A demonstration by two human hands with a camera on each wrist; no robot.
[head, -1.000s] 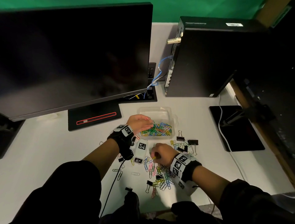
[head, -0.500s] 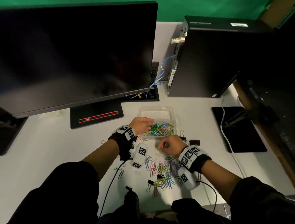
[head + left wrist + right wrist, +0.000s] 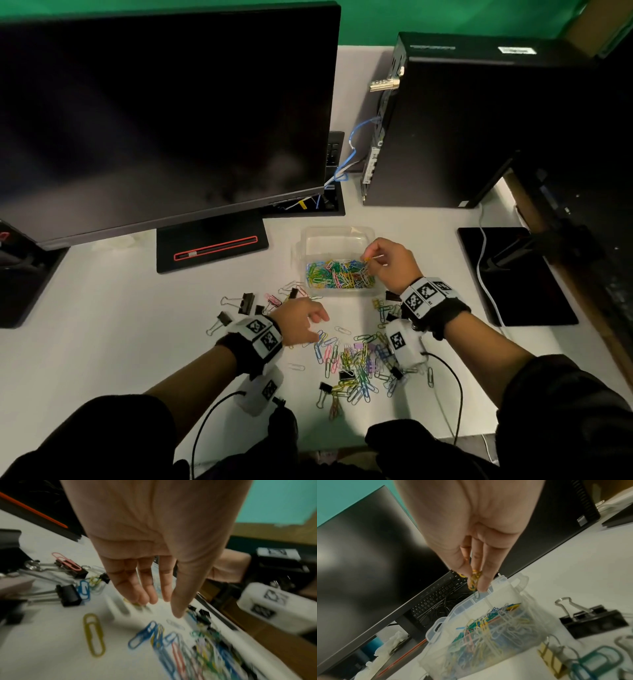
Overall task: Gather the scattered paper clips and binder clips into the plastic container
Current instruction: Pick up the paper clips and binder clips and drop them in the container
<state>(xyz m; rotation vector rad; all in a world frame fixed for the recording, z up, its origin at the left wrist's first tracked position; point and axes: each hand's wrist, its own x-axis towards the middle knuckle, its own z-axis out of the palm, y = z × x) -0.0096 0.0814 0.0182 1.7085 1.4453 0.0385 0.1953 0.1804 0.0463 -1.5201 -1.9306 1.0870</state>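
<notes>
The right hand (image 3: 390, 262), at centre right of the head view, pinches a few paper clips (image 3: 474, 580), yellow among them, between thumb and fingertips directly above the clear plastic container (image 3: 337, 236), which sits at frame centre on the white desk (image 3: 102, 325) and holds a layer of coloured clips. The left hand (image 3: 299, 320), lower centre, hangs with fingers loosely extended and holding nothing, just over the scattered paper clips (image 3: 356, 363). Black binder clips (image 3: 245, 303) lie left of that hand.
</notes>
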